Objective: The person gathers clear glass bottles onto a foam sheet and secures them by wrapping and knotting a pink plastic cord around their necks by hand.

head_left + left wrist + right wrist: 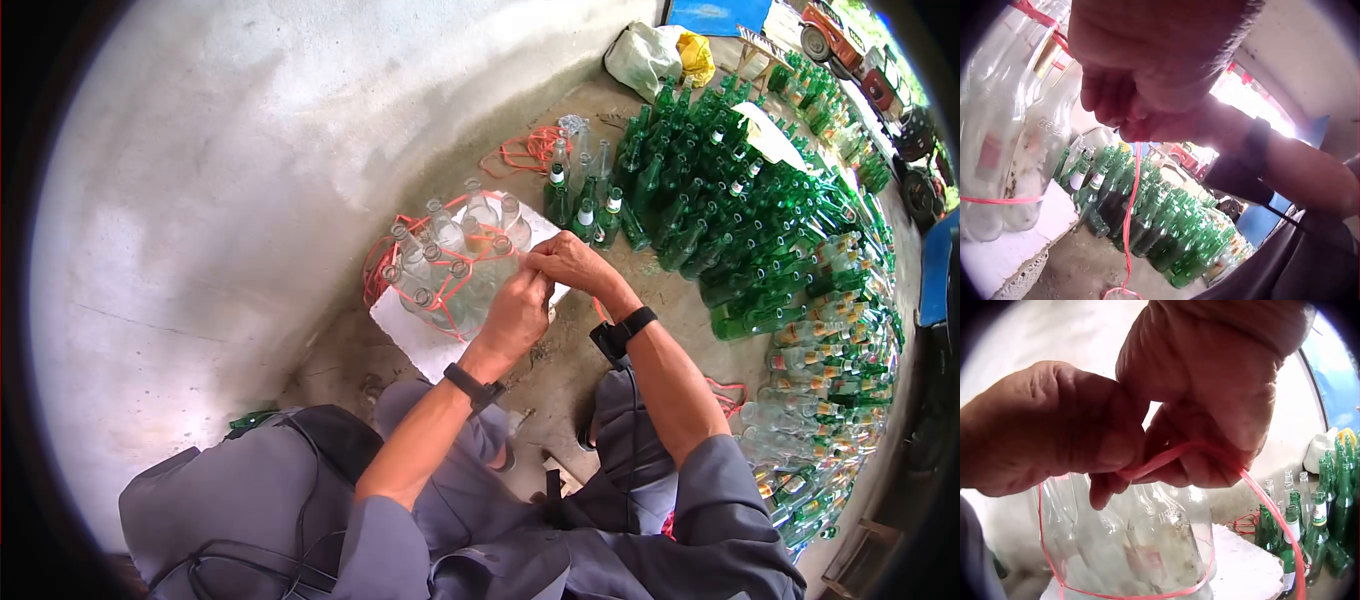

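A bundle of clear glass bottles [480, 285] stands upright on a white board [402, 330], with red plastic string [1129, 597] wound round the bodies and laced among the necks. Just beside the bundle my two hands meet. My left hand [515, 318] pinches the red string between thumb and fingers. My right hand [575, 264] grips the same string, its fingers curled, and a length of string [1127, 225] hangs from it toward the floor. In the right wrist view a short stretch of string [1175, 452] runs between the hands.
Many green bottles [690, 240] stand packed on the floor to the right, with clear ones [790, 420] nearer. A heap of red string [535, 148] lies behind the board. The pale wall [250, 180] rises at left; a white sack [640, 60] sits at the back.
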`<state>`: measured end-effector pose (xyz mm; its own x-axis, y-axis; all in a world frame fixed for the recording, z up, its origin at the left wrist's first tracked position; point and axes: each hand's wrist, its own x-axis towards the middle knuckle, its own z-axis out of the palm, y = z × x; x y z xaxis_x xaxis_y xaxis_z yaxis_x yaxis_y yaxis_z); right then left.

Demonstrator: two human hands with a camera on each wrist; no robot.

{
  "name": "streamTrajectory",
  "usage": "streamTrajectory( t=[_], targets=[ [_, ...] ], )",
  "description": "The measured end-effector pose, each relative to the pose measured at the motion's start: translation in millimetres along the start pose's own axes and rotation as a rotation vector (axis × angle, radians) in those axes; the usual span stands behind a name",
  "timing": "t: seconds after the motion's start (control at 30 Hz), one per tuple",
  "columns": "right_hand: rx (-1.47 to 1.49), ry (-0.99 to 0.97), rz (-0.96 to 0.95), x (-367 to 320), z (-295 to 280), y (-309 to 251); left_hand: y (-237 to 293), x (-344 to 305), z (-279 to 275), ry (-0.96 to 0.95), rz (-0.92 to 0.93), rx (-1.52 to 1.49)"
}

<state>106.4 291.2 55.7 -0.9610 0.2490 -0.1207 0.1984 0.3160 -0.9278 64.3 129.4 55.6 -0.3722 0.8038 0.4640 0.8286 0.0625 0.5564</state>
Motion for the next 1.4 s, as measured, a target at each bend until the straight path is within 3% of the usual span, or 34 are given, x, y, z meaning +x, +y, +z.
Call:
streamTrajectory(
  t=[0.1, 0.2, 0.27, 0.4, 0.47, 0.53, 0.63, 0.67, 0.73, 0.83, 0.93, 1.23, 1.4],
  targets=[
    [-0.021, -0.064, 0.022, 5, 5, -1, 2, -9, -2, -0.049, 0.019, 0.022],
    [0.199, -0.065, 0.08, 5, 16, -2, 6, -22, 6, -0.131, -0.009, 0.015],
    [0.429, -0.037, 0.25, 4, 21, -8, 8, -31, 10, -0.171, -0.032, 0.016],
    [0.439, 0.034, 0.319, 1, 26, -13, 19, -49, 4, -0.25, -0.126, -0.142],
    [0.0, 0.135, -0.079, 1, 28, -8, 32, -53, -13, -0.251, -0.151, -0.202],
    [-0.062, 0.158, -0.112, 1, 35, -6, 44, -56, -33, 0.154, -0.067, -0.004],
    [-0.218, 0.35, -0.18, -1, 43, -5, 38, -71, -65, 0.23, -0.309, 0.041],
    [-0.216, 0.351, -0.178, -2, 43, -6, 34, -76, -70, 0.227, -0.309, 0.042],
    [-0.382, 0.374, -0.185, -1, 44, -4, 19, -88, -74, 0.41, -0.556, -0.008],
    [-0.38, 0.373, -0.156, -4, 46, -5, -8, -100, -76, 0.376, -0.674, 0.138],
    [-0.401, 0.331, -0.145, -9, 43, -14, -29, -98, -75, 0.388, -0.744, 0.021],
    [-0.58, 0.268, -0.157, -8, 46, -18, -63, -77, -67, 0.409, -0.733, -0.016],
    [-0.445, 0.266, -0.196, -7, 46, -18, -70, -74, -80, 0.362, -0.76, -0.116]
  ],
)
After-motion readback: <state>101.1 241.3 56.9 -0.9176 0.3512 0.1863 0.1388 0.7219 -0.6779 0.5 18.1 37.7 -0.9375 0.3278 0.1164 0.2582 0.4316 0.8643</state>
